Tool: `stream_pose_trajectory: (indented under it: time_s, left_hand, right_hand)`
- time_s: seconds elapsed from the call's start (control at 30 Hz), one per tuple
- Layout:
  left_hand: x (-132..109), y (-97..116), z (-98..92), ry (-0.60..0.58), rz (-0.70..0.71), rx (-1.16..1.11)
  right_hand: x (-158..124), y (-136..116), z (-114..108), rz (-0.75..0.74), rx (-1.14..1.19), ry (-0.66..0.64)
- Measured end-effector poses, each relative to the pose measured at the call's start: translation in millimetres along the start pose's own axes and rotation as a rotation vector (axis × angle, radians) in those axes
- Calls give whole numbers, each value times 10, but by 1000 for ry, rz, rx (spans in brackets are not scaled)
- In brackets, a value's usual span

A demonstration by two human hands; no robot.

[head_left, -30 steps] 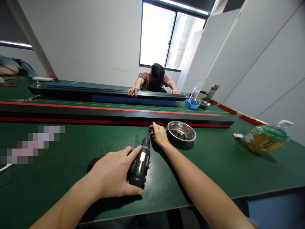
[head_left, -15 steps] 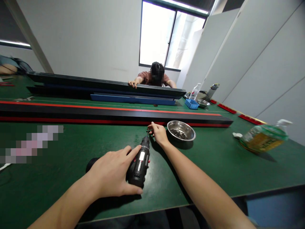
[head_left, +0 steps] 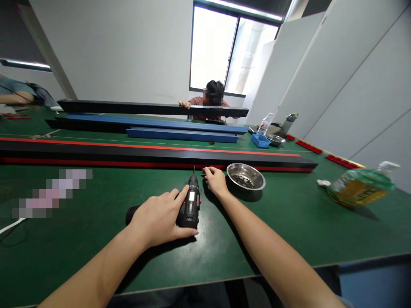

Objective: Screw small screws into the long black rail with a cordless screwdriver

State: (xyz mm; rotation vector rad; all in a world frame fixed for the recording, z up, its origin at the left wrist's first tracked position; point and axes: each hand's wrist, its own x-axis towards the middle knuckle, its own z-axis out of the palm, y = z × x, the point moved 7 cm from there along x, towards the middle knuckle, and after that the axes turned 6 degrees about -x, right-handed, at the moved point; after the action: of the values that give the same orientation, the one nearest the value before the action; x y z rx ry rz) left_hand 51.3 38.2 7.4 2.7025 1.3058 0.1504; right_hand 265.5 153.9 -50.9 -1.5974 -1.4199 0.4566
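Observation:
My left hand [head_left: 157,220] is wrapped round a black cordless drill [head_left: 192,209], which lies over on its side just above or on the green table. The drill's thin bit points away from me, its tip close to the red lower edge of a long black bar [head_left: 154,157]; I cannot tell whether they touch. To the right of the bit, my right hand [head_left: 215,179] has its fingertips pinched beside the same bar. Whatever is between those fingertips is too small to name. Right beside this hand stands a steel bowl [head_left: 262,183] with small dark screws [head_left: 242,181] inside.
Across the table a co-worker [head_left: 214,96] grips another long black bar [head_left: 128,107]. Blue channel pieces [head_left: 183,135] lie between us. Further right are a blue basket [head_left: 260,141], bottles and a large yellow-labelled jug [head_left: 359,188]. A white cable [head_left: 13,224] runs at the left.
The drill has moved forward, towards the long bar. My right fingertips, earlier at the bit's tip, are now apart from it. The co-worker's bar has been raised off the blue pieces.

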Motion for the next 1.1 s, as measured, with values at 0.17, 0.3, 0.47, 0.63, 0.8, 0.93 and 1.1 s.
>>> stream_pose_trajectory:
  time_s: [0.17, 0.3, 0.47, 0.63, 0.8, 0.93, 1.1]
  left_hand:
    - [35, -26, 16, -1, -10, 11]
    - [54, -47, 59, 5, 0, 32]
    - [75, -58, 76, 30, 30, 53]
    - [89, -56, 81, 41, 15, 65]
    - [112, -34, 106, 48, 7, 81]
    - [123, -18, 119, 46, 14, 86]
    - [126, -23, 112, 48, 21, 92]
  right_hand:
    - [-17, -41, -4, 6, -31, 3]
    - [-25, -58, 4, 3, -61, 7]
    - [-29, -68, 17, 1, -74, 4]
    - [-35, -85, 29, 3, -77, -7]
    - [-41, -102, 28, -1, -83, -6]
    - [-54, -122, 21, -13, -103, 3]
    - [-99, -235, -17, -41, -110, 52]
